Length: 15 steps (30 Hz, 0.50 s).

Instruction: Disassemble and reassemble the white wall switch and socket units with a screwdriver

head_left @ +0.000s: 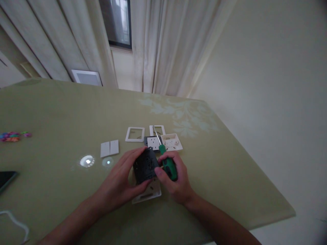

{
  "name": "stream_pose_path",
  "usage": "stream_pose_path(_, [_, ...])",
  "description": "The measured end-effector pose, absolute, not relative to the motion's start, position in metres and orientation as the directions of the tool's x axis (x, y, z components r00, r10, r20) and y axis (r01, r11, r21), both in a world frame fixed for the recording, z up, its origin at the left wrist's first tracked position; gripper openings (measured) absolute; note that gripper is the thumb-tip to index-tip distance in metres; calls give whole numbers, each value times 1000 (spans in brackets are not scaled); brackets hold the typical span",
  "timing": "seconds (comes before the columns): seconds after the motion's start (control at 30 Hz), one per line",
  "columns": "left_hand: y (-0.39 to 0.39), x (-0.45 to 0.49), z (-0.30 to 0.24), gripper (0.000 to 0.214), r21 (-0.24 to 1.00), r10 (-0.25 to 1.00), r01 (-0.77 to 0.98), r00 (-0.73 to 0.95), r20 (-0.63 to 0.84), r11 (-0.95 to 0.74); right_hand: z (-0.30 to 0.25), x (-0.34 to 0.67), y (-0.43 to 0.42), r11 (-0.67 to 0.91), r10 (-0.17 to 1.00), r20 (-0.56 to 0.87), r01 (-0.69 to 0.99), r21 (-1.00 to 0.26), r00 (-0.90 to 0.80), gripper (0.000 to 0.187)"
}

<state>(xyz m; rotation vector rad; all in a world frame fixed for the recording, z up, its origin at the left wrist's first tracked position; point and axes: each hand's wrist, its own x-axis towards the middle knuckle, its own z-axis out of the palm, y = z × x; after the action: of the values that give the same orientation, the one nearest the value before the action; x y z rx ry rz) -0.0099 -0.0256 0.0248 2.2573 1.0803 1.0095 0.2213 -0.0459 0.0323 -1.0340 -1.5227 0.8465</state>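
Note:
My left hand grips a dark switch module by its edges, tilted above a white back box. In my right hand is a green-handled screwdriver, its shaft pointing away from me; the thumb and fingers of that hand also come up to the module's right edge. Just beyond lies a socket module with a white face and dark rim, partly behind the screwdriver. Beside it sits another white back box with small parts inside.
Two white frames, a left one and a right one, lie farther back. A white double rocker plate rests to the left. Colourful small items, a dark phone-like device and a white cable are at the far left.

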Motion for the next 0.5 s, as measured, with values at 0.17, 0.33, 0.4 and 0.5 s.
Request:
stream_pose_path(0.17, [-24,-24,37,87,669,696,369,645,316,-645,33,229,-39,327,944,329,85,-941,9,18])
stream_pose_path(0.33, [-26,-27,36,88,597,654,428,722,226,-679,34,233,-33,312,947,315,56,-948,67,20])
stream_pose_path(0.4, [-27,-24,34,88,579,655,443,722,222,-685,34,232,-33,314,946,317,61,-948,66,21])
stream_pose_path(0.5, [-28,-21,33,86,569,659,456,721,214,-684,34,231,-35,315,946,318,61,-947,56,21])
